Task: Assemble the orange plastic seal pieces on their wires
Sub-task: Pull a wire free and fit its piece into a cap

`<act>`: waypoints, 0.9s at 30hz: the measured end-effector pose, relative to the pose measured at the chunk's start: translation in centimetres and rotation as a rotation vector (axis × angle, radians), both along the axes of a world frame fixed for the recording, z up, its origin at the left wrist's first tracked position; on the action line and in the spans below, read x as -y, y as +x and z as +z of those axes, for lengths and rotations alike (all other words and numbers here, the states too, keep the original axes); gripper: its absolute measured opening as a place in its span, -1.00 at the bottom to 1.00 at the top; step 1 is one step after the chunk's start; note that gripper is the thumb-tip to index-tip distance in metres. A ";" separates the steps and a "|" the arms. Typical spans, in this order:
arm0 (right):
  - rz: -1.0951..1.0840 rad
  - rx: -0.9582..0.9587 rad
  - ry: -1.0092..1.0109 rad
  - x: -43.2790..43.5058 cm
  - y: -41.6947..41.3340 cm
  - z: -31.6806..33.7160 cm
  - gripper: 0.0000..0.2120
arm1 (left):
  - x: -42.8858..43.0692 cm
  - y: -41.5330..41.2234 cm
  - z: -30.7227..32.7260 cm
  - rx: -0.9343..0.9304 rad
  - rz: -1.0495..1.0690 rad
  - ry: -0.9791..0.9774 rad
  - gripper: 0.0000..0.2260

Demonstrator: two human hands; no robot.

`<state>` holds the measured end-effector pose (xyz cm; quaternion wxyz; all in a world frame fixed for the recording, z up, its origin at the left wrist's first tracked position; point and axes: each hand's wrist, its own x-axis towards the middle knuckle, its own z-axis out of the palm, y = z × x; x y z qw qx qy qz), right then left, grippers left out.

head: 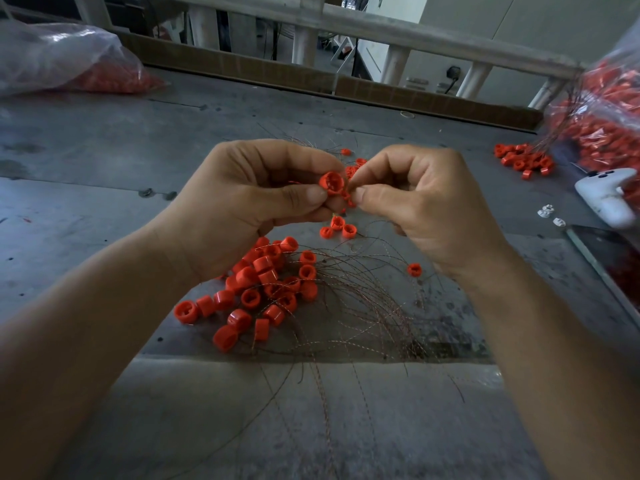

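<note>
Head view, left hand (256,202) pinching orange seal cap (331,182), right hand (415,202) seemingly pinching small piece (347,196) touching it

Dim flat light, brighter at the back, soft focus, wide-angle bending at edges

A: so what's in the hands?

B: left hand (249,202) pinches one orange cap (331,182), open side facing the camera. right hand (415,202) pinches a tiny orange bit (347,195) right against the cap, at its 4 o'clock. too small to tell more.

A: and the table (104,150)?

B: pile (266,285) of caps at 6 o'clock below the hands, thin wires (363,306) fanning toward 5. three loose caps (337,227) just under the fingers. clear bag (62,60) of orange parts at 10, second bag (602,109) at 2, white controller (606,195) at 3.
</note>
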<state>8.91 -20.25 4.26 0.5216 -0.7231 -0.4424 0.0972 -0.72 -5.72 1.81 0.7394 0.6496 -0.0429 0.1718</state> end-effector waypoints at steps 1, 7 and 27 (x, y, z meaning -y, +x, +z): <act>0.015 -0.045 0.021 0.0 0.0 0.0 -0.83 | 0.0 0.0 0.0 0.007 -0.001 -0.004 -0.82; 0.061 -0.195 0.049 -0.1 0.1 -0.1 -0.77 | 0.1 0.1 -0.2 0.026 -0.044 -0.060 -0.83; -0.452 0.271 -0.343 0.1 7.6 -4.0 -0.92 | 0.3 0.2 -0.2 -0.042 0.010 -0.260 -0.82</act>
